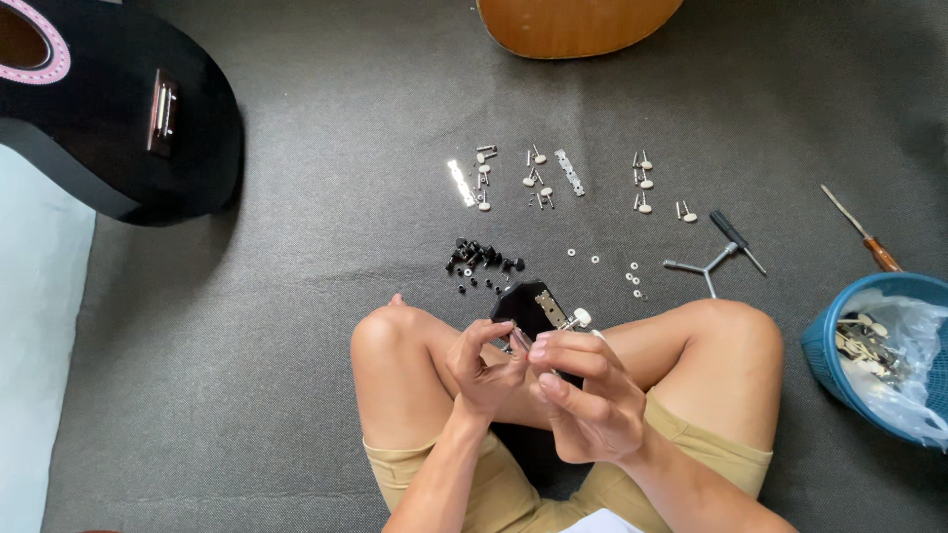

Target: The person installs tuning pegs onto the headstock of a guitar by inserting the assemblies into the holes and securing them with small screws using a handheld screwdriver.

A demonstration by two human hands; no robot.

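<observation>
I sit cross-legged on grey carpet with a black guitar headstock resting in my lap, a metal tuner plate and a white tuner knob on it. My left hand and my right hand meet just below the headstock, fingers pinched together around a small metal tuner part. Which hand bears the part's weight is hard to tell; both touch it.
Loose tuner pegs and metal strips lie in rows ahead, with small black pieces and washers. A three-way wrench, screwdrivers, a blue basket, a black guitar body and a wooden guitar surround me.
</observation>
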